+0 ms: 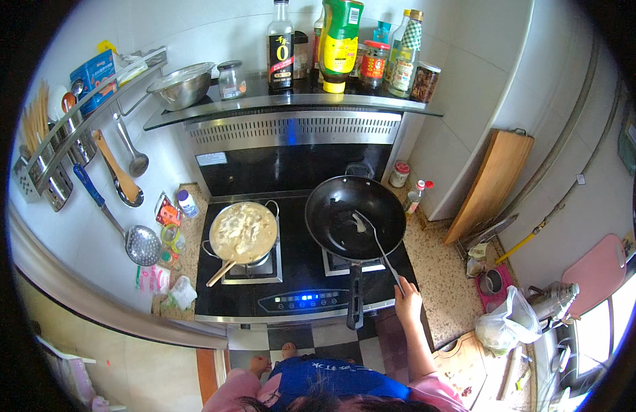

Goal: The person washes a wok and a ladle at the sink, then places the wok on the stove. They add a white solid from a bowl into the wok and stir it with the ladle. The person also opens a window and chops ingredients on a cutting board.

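My right hand (408,304) grips the handle of a thin metal cooking utensil (382,247). It reaches down into a black wok (323,221) on the right burner, where its far end lies by a whitish lump (358,223). The wok's black handle (355,298) points towards me, left of my hand. On the left burner stands a two-handled pot (205,249) full of a pale, creamy food (246,229). A wooden handle or pair of chopsticks (221,273) leans out over its near rim. My left hand is out of view.
Bottles and jars, including a green squeeze bottle (341,46), line the glass shelf (235,109) behind the stove. A skimmer (143,245) hangs on the left wall. A wooden board (490,180) leans at right, and a plastic bag (508,322) sits on the right counter.
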